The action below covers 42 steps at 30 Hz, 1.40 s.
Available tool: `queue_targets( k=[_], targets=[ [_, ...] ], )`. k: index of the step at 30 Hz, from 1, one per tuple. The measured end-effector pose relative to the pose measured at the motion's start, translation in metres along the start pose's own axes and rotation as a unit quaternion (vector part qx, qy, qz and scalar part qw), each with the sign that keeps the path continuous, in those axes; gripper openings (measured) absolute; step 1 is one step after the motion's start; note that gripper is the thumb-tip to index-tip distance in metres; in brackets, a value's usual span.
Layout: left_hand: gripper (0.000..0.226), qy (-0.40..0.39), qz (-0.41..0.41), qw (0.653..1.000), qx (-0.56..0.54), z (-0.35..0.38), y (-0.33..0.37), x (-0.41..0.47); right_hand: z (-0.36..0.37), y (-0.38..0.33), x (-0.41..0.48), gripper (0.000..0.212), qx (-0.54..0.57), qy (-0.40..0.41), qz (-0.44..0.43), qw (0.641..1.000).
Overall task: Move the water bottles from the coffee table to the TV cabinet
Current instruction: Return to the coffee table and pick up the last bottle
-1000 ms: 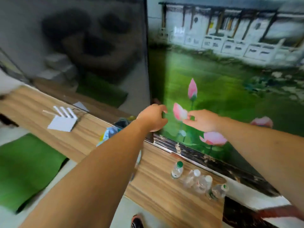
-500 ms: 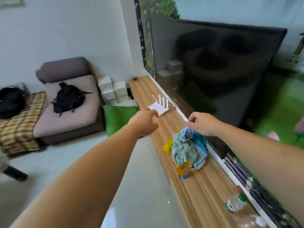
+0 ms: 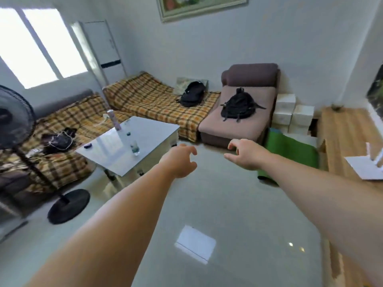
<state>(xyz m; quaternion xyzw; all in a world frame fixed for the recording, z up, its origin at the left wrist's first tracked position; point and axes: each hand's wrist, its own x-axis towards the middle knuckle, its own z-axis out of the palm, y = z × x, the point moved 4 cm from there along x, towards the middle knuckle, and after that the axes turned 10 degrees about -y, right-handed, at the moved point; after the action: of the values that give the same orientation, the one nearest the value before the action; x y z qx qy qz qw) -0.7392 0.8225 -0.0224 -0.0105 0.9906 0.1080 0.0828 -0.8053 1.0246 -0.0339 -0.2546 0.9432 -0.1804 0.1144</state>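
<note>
Left of the left hand [image 3: 179, 162], well apart, a clear green-capped bottle [image 3: 134, 144] is standing upright on the white table [image 3: 157, 129]. Both hands, the right hand [image 3: 246, 154] too, are hanging empty, fingers loosely curled.

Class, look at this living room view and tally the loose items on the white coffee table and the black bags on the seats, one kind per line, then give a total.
Water bottles on the coffee table: 1
Tall spray cans: 1
Small dark objects: 1
Black backpacks: 2
Total: 5
</note>
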Motion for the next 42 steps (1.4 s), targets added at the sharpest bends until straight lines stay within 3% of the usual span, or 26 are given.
queue_targets(
  k=[6, 17, 25, 42],
  targets=[
    [0.032, 0.052, -0.058, 0.996, -0.042, -0.028, -0.106, -0.059, 0.028, -0.132, 0.028, 0.05, -0.036, -0.032, -0.07, 0.996],
    [0.037, 0.047, -0.168, 0.983, -0.05, -0.051, -0.271, -0.138, 0.077, -0.291, 0.089, 0.047, -0.08, -0.074, -0.139, 0.984],
    [0.037, 0.029, -0.184, 0.98, -0.072, -0.037, -0.328, -0.102, 0.113, -0.315, 0.158, 0.049, -0.101, -0.112, -0.148, 0.977],
    [0.037, 0.016, -0.262, 0.961, -0.093, -0.072, -0.424, 0.095, 0.107, -0.301, 0.421, 0.045, -0.111, -0.179, -0.188, 0.959]
  ],
)
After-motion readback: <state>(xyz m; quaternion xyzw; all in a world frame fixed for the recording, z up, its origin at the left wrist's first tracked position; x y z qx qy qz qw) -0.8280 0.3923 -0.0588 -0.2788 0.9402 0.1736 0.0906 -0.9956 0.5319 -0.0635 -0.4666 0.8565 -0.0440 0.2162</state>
